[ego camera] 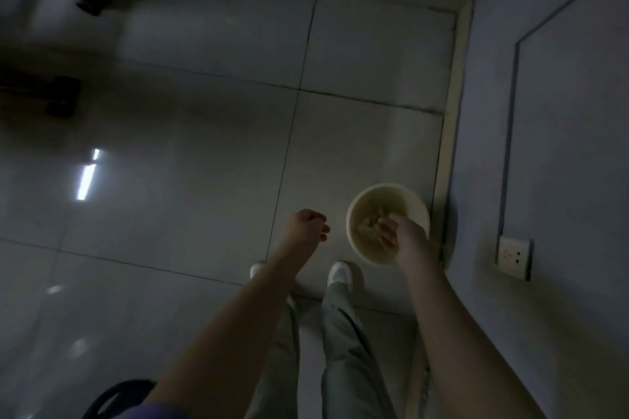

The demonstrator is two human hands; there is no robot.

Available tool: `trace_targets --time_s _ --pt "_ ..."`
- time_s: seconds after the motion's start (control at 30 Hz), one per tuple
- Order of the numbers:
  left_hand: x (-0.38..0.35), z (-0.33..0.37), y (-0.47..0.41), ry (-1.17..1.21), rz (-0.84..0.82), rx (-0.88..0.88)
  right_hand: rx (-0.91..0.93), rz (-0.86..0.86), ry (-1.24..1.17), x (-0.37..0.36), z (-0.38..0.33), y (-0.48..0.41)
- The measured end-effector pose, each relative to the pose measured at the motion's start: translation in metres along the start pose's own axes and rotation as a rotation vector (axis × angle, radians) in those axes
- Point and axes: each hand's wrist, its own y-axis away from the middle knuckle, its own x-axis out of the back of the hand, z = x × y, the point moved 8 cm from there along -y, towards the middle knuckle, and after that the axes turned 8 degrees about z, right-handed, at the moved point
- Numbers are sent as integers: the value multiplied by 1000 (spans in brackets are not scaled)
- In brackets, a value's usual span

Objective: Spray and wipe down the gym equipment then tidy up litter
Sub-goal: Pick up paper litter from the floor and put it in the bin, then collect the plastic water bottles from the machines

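I see the left hand (308, 223) curled up empty and the right hand (406, 240) over the bin (374, 200), but it's too dark to tell its grip

L hand (308, 224) curled into fist, R hand (406, 238) fingers pointing down, both outstretched.
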Motion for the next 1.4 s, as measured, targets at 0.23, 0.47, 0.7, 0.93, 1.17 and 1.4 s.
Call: trace_targets --time_s 0.23,0.47,0.7,0.93,1.17,1.4 --pt "83 46 52 200 103 -98 152 -203 -2 -59 -48 112" --pt "213 54 84 446 289 -157 356 -351 155 -150 -56 213" --pt "350 28 90 647 375 -101 411 -473 281 -266 -8 303" --pt "553 -14 122 854 582 -135 469 -656 469 -413 79 436" --pt "708 -68 161 980 776 -129 528 -860 679 -540 175 568" --pt "839 -88 164 1113 891 -207 561 -1055 791 -656 254 662"
